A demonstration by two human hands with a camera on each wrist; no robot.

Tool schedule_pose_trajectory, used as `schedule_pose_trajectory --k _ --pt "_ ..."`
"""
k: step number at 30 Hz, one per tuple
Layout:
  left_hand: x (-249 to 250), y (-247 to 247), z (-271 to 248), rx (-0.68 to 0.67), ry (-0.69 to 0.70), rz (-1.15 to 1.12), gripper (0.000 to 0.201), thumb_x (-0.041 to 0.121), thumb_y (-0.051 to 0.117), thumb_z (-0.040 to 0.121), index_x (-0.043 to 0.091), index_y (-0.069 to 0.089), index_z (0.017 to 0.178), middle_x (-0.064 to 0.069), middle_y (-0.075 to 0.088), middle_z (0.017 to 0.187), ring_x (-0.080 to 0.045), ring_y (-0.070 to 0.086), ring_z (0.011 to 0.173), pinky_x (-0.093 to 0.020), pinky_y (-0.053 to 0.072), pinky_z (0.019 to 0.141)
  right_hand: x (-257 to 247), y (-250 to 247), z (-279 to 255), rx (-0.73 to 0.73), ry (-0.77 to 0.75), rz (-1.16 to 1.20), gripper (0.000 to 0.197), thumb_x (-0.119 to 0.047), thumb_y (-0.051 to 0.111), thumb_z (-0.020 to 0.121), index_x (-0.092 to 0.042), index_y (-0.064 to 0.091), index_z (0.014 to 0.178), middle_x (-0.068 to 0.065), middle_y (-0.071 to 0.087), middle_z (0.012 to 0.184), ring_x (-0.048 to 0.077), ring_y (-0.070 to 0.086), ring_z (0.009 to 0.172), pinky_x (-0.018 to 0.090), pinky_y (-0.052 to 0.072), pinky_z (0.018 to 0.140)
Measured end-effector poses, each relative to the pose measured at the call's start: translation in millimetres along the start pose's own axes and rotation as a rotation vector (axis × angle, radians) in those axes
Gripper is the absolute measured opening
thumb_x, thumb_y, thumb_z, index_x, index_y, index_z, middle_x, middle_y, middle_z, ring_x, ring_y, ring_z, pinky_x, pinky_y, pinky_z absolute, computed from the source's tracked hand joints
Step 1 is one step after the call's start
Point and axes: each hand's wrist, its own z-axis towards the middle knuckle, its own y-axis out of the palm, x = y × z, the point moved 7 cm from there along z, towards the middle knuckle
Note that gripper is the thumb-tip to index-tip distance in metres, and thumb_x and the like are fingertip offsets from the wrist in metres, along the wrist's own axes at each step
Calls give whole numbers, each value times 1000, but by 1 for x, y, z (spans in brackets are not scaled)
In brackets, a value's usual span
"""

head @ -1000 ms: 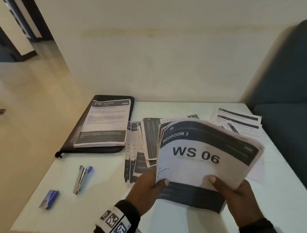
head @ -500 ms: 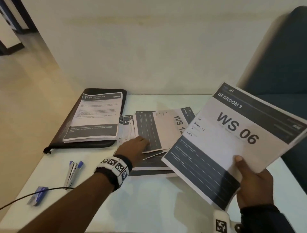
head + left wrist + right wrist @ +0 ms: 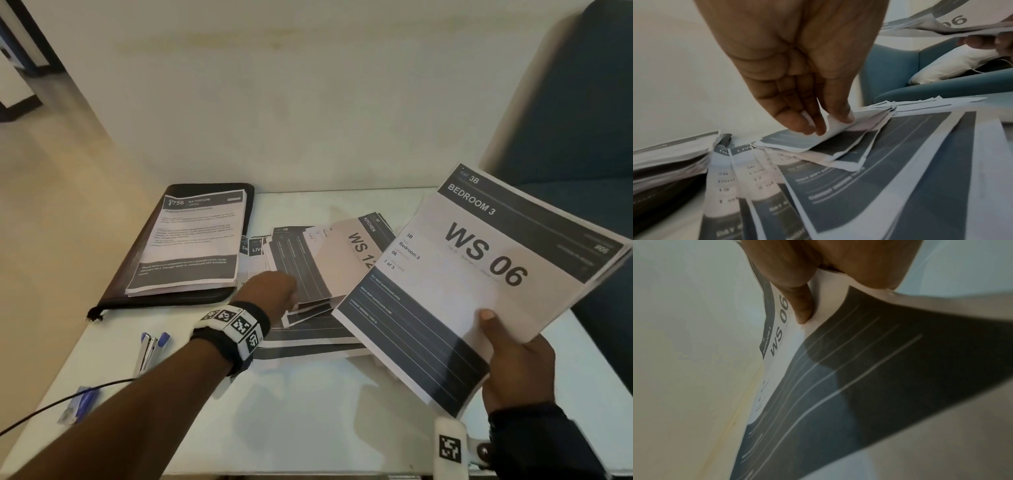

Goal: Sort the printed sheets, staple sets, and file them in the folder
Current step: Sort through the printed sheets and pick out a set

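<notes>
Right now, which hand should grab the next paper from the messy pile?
Probably the left hand: its fingertips already pinch a sheet's corner in the spread pile. The right hand is busy holding the WS 06 stack up.

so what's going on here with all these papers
A person is sorting printed sheets at a white table. The right hand holds up a stack of black-and-white sheets headed "Bedroom 3, WS 06". The left hand pinches the corner of a sheet in the fanned pile of printed sheets lying on the table. A black zip folder with a "Bathroom" sheet set on it lies to the left, and a blue-handled stapler sits unused nearby.
</notes>
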Motion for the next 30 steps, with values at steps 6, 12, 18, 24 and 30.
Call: schedule_pose_trajectory --k 6,12,18,24,30 --pt "20 -8 -39 56 109 -2 12 25 42 97 21 51 91 3 60 76 -17 61 71 -25 50 66 -4 -11 5 47 12 26 38 -26 66 90 -19 54 125 1 59 114 26 53 105 41 42 95" --pt "76 46 -105 -88 229 -196 8 30 49 89 23 53 88 3 64 84 -16 58 80 -25 38 65 9 -32 17 119 77 -61 33 -24 66 90 -14 56 120 4 57 109 27 51 102 42 40 90" --pt "112 68 -123 -287 208 -441 37 56 62 81 21 62 91 11 65 91 -5 57 84 -26 49 82 20 -36 25 79 110 -149 35 -25 65 91 -12 53 121 11 58 111 30 52 99 51 43 96" --pt "38 33 -71 74 -96 -389 24 46 59 88 29 52 103 9 55 106 -7 53 93 -25 48 87 28 -24 24 11 141 -142 32 -24 65 90 -17 55 119 10 61 111 32 56 102 56 46 97" --pt "7 41 -36 -40 -282 -165 75 45 75 74 24 30 131 -3 45 126 -23 50 114 -39 44 98 38 1 18 -146 194 -154 27 -16 62 91 -16 57 117 8 64 112 30 58 103 52 47 96"
